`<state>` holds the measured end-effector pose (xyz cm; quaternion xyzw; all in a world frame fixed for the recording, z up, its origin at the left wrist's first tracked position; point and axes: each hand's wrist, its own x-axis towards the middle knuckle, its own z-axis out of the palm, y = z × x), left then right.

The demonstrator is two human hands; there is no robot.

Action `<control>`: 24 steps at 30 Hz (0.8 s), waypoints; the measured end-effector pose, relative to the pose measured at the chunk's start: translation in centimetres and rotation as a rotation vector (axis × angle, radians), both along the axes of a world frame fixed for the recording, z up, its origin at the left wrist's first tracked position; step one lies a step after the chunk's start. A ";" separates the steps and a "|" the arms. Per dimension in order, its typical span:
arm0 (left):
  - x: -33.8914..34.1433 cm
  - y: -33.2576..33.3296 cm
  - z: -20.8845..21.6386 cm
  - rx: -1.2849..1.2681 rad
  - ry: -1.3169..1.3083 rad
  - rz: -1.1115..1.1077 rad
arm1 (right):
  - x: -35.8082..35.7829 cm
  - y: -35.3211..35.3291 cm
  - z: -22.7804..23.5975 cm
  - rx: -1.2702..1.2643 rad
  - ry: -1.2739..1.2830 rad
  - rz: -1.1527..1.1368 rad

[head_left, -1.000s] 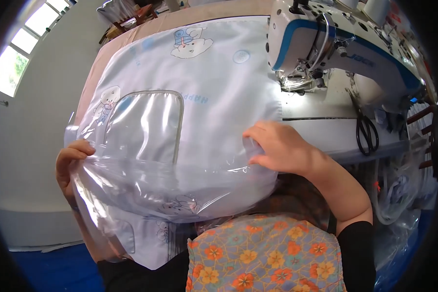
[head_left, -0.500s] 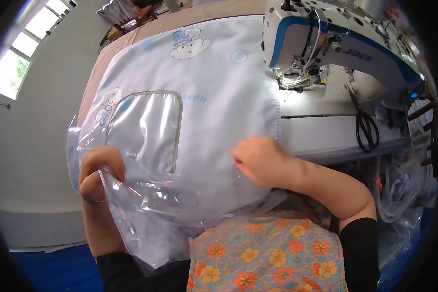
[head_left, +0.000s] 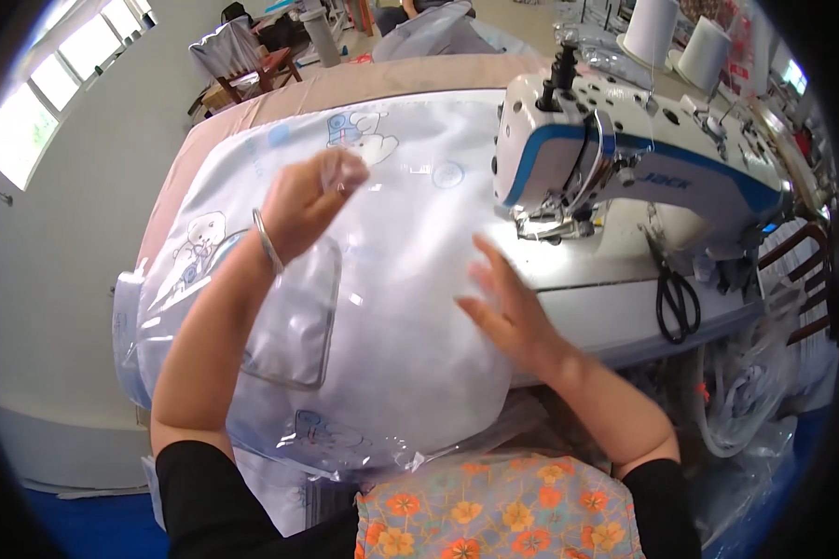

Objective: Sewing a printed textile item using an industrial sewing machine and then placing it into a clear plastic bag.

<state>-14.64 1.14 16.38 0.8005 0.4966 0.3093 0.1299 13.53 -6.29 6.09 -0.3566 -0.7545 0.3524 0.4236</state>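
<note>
A pale, glossy fabric panel [head_left: 410, 326] with printed cartoon bears lies spread before me, and a clear plastic sheet [head_left: 382, 456] shows along its near edge. A grey-edged clear pocket [head_left: 298, 326] sits on the panel's left part, partly hidden by my left forearm. My left hand [head_left: 312, 200], wearing a bangle, is over the upper part of the panel near a bear print. Its fingers are closed; what they hold, if anything, I cannot make out. Above the panel's right side, my right hand [head_left: 517, 321] is open with its fingers apart, holding nothing.
A white and blue sewing machine [head_left: 643, 149] stands at the right, with thread cones [head_left: 648, 33] behind it. Black scissors [head_left: 676, 303] lie on its bed. Clear plastic [head_left: 746, 410] hangs at the lower right. A chair [head_left: 252, 70] and another person are farther back.
My left hand has moved from the near left edge up over the panel. My right hand has opened. The plastic gathered near me is now lower and flatter, and the view shows more background.
</note>
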 end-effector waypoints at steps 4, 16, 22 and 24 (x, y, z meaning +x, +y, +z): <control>0.9 7.5 0.1 0.136 0.255 -0.029 | -1.1 -1.6 -0.4 -0.572 0.268 0.273; 7.6 25.2 -8.7 -0.299 0.411 0.228 | -1.6 3.2 -1.3 -0.406 0.073 0.548; 8.3 29.9 -9.7 -0.573 0.276 -0.026 | -1.2 5.5 -2.0 -0.471 0.120 0.722; 7.2 29.9 -9.8 -0.558 0.318 -0.066 | -1.4 6.1 -2.4 -0.428 0.003 0.804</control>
